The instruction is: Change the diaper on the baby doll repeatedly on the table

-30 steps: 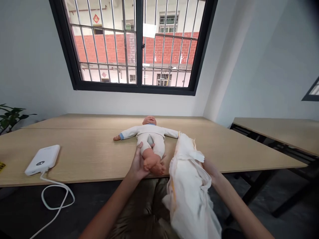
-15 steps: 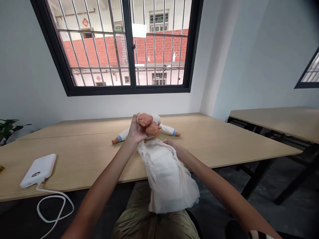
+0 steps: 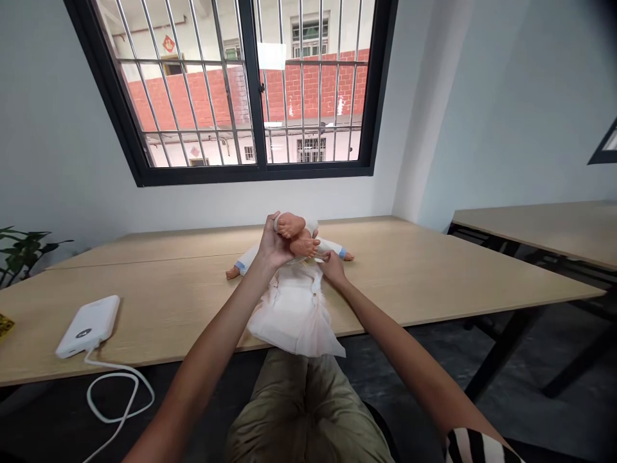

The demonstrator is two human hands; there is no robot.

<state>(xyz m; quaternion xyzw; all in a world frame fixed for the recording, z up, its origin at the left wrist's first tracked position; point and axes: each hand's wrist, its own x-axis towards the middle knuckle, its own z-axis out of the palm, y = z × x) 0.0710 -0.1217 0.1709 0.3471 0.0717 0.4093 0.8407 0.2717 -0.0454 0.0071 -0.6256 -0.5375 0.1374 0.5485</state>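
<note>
A baby doll [image 3: 304, 247] lies on its back with its bare feet raised toward me. Its arms, in white sleeves with blue cuffs, spread out to both sides on the table; its head is hidden behind the legs. My left hand [image 3: 276, 244] is closed around the doll's lower legs, holding both feet up. Below the feet, a white gauzy dress [image 3: 294, 302] with sheer, slightly pink edges spreads toward me and hangs over the table's front edge. At its upper right end, my right hand [image 3: 332, 267] pinches the edge of the dress beside the doll's bottom.
The wooden table [image 3: 409, 276] stands against the wall under a barred window [image 3: 260, 172]. On the left lie a white power bank [image 3: 89, 326] with a cable [image 3: 120, 373] hanging off the edge, and something yellow [image 3: 6, 325]. A plant [image 3: 29, 251] is at far left, another table [image 3: 540, 235] at right.
The dress has swung down and away from me, now lying flatter on the table. My right hand has lifted slightly toward the doll. My left hand still holds the legs up.
</note>
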